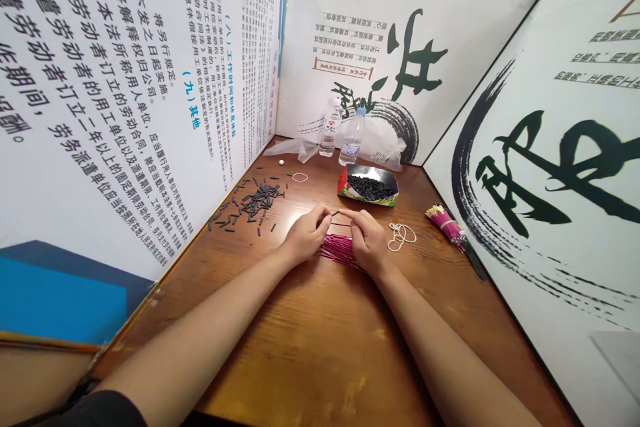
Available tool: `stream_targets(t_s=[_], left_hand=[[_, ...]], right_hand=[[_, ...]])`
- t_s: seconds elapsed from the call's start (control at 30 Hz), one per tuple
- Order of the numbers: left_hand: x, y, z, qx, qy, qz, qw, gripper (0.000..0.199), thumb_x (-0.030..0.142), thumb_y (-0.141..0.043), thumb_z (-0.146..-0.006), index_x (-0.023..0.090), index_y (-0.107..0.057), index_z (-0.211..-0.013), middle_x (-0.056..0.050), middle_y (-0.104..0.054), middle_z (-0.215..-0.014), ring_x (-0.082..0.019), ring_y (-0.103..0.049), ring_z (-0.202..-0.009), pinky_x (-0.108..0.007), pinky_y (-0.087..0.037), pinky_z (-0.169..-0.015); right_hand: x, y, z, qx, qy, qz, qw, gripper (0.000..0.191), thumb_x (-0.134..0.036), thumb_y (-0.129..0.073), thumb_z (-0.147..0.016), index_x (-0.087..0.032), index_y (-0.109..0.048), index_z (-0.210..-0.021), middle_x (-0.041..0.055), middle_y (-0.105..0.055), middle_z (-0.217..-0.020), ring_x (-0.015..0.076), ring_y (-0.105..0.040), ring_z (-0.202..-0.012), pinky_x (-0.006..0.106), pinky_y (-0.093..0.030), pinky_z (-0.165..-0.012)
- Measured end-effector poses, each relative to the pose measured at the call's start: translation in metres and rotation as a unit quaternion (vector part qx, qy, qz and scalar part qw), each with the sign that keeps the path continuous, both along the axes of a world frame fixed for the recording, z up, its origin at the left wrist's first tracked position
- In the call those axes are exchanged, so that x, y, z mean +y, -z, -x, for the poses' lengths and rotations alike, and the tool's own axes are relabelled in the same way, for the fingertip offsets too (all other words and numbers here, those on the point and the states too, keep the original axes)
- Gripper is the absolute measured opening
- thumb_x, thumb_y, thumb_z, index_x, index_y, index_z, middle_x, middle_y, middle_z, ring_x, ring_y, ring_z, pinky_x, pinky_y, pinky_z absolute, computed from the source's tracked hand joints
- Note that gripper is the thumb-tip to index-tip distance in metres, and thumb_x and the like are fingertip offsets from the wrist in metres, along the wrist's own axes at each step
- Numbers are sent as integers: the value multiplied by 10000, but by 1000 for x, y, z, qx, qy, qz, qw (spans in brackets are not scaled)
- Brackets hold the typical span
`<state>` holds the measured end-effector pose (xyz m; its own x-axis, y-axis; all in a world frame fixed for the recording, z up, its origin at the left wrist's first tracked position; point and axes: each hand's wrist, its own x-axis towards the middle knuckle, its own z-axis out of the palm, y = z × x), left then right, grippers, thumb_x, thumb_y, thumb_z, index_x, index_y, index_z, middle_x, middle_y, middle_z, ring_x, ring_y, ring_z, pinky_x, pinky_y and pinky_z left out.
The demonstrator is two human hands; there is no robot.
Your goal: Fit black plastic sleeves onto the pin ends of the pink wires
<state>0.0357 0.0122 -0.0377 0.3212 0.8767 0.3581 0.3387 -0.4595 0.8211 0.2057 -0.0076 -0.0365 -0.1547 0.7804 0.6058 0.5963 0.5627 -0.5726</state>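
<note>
My left hand is closed, its thumb and finger pinching a short black tube. The tube's other end meets the index fingertip of my right hand. A single magenta wire runs between both hands, just below the tube, and enters the curled fingers of my right hand. Under and between the hands, a bundle of magenta wires lies on the wooden table; its ends are partly hidden by my hands.
Loose black tubes are scattered at left. Behind my hands stands a box of black tubes, with two bottles and clear plastic bags beyond. White cord and a tied wire bundle lie right. Printed panels wall the table.
</note>
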Motion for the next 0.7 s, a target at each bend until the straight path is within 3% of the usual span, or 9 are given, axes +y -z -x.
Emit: stream_targets(t_s=[0.1, 0.33, 0.57, 0.7], left_hand=[[0, -1, 0, -9, 2, 5, 1000, 215, 348, -383, -928, 181, -512, -890, 8, -547, -780, -126, -491, -717, -257, -399, -705], [-2, -5, -2, -47, 6, 36, 998, 145, 295, -396, -891, 179, -468, -843, 26, -480, -703, -114, -441, -648, -245, -382, -646], [-1, -4, -2, -45, 0, 55, 997, 161, 310, -388, -893, 183, -486, -876, 27, -496, -700, -117, -453, -641, -241, -375, -628], [1, -1, -1, -21, -5, 45, 999, 175, 309, -396, -896, 179, -509, -862, 26, -510, -708, -118, -459, -654, -247, -379, -648]], right_hand=[[0, 1, 1, 21, 12, 10, 1000, 335, -191, -377, -894, -198, -626, -1118, 45, -627, -895, 171, -579, -798, 287, -445, -743], [0, 2, 2, 39, 61, 58, 996, 274, -288, -402, -912, -199, -588, -1092, 13, -615, -776, 152, -554, -658, 267, -408, -641], [-1, 0, 2, 55, 61, 33, 996, 267, -279, -376, -915, -197, -616, -997, 21, -606, -783, 159, -526, -672, 276, -395, -664], [6, 4, -4, 162, 109, 48, 980, 236, -293, -372, -896, -193, -585, -881, -23, -472, -626, 134, -399, -547, 259, -313, -544]])
